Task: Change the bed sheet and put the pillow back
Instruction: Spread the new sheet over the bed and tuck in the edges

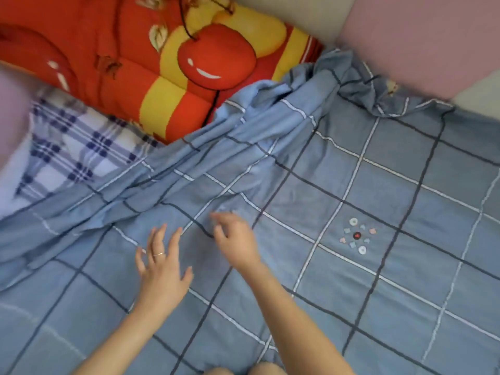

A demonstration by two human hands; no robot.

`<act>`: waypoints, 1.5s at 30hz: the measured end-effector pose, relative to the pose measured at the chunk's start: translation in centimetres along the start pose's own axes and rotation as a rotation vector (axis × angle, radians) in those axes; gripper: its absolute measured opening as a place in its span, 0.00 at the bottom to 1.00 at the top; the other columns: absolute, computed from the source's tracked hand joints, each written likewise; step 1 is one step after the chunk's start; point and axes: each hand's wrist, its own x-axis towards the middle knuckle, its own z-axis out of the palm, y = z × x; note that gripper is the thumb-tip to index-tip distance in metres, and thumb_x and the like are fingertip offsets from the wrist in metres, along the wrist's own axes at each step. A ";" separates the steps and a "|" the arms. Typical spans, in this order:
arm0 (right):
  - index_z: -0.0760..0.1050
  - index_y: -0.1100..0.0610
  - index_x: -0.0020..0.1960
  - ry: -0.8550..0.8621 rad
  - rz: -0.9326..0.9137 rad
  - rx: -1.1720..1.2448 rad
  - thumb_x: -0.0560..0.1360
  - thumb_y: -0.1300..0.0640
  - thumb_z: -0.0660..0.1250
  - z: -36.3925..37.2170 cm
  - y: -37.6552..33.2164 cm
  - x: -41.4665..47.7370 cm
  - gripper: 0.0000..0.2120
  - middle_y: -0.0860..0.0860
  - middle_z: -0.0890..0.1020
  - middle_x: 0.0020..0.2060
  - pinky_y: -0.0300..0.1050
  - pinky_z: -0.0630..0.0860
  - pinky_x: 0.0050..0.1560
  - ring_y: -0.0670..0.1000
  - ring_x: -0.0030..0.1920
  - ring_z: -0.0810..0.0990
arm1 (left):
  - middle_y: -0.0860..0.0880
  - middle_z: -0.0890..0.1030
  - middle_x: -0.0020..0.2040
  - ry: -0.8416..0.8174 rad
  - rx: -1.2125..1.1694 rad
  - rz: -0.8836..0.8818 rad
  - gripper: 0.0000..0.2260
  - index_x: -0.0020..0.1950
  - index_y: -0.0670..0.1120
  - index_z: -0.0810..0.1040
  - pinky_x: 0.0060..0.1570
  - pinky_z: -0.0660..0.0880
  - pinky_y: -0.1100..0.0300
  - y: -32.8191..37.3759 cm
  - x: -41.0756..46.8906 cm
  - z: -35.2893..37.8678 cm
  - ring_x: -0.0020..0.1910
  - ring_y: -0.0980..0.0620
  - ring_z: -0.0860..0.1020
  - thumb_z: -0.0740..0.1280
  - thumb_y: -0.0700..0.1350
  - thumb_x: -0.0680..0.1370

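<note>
A blue checked bed sheet (365,280) with dark and white lines covers most of the bed. It lies flat on the right and is bunched in long folds at the left and at the far corner. My left hand (162,269) hovers over it with fingers spread and straight; a ring shows on one finger. My right hand (236,239) is just to its right, fingers loosely curled above a small crease, holding nothing that I can see. A white sheet with purple plaid (70,155) shows under the blue one at the left.
A red and yellow quilt with a cherry print (162,71) lies bunched at the bed's far left. A pink padded panel (422,39) stands at the far right. A small embroidered motif (357,235) marks the sheet. My knees (243,370) show at the bottom edge.
</note>
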 end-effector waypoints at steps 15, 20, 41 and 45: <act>0.64 0.54 0.71 -0.417 -0.152 -1.228 0.76 0.57 0.63 -12.4 -0.9 9.1 0.24 0.53 0.73 0.65 0.49 0.55 0.70 0.56 0.67 0.69 | 0.51 0.74 0.61 -0.022 0.054 0.117 0.24 0.66 0.51 0.69 0.65 0.49 0.45 2.4 14.6 -3.5 0.65 0.49 0.66 0.69 0.46 0.71; 0.74 0.53 0.65 -0.293 0.087 -0.896 0.76 0.51 0.60 -12.1 0.0 7.5 0.19 0.55 0.71 0.58 0.50 0.64 0.63 0.59 0.63 0.69 | 0.44 0.71 0.68 -0.083 0.056 0.183 0.48 0.70 0.51 0.70 0.54 0.69 0.30 1.4 8.6 0.2 0.65 0.40 0.73 0.83 0.48 0.52; 0.71 0.58 0.38 0.254 0.328 0.110 0.63 0.65 0.68 -14.9 -20.6 14.5 0.07 0.53 0.70 0.39 0.44 0.64 0.38 0.51 0.39 0.67 | 0.55 0.42 0.78 -0.735 -0.083 0.112 0.42 0.77 0.57 0.54 0.61 0.50 0.23 3.9 10.0 0.3 0.74 0.35 0.37 0.75 0.46 0.69; 0.70 0.56 0.35 0.183 0.296 0.384 0.55 0.63 0.68 -13.3 -26.0 4.6 0.11 0.50 0.70 0.29 0.41 0.63 0.31 0.50 0.31 0.67 | 0.51 0.75 0.65 -0.584 -1.241 -0.282 0.18 0.68 0.46 0.73 0.62 0.67 0.56 3.3 6.7 -7.2 0.67 0.51 0.70 0.65 0.48 0.79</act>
